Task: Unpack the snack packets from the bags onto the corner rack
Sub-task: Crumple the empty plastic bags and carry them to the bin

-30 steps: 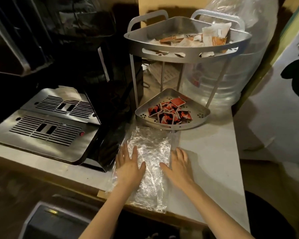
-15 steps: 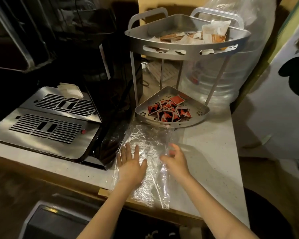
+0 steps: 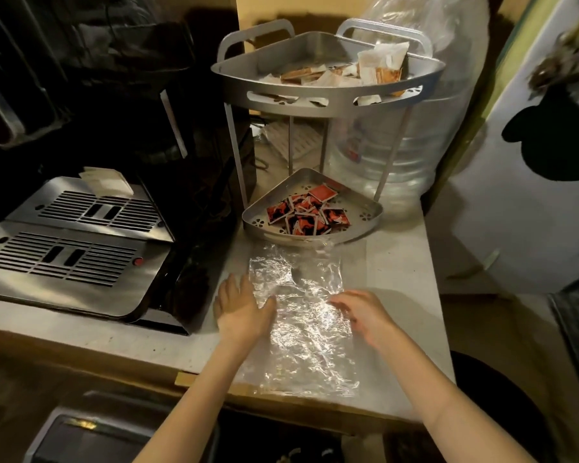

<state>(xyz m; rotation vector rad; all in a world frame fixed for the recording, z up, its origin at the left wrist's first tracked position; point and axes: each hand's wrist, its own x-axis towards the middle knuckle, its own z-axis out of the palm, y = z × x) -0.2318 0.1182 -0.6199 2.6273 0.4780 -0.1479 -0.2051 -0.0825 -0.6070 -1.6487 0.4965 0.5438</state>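
— Bag? Flat on the counter, near its front edge; crinkled clear bag empty, just before the corner rack.

— Fingers? Left hand flat, fingers straight, pressing the bag's left edge; right hand loosely curled on its right edge; grip impossible to tell.

— Packets? Red packets in the lower tray.

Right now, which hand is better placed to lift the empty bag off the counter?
Right hand: its curled fingers already meet the plastic bag's right edge. The left hand lies flat on the left edge.
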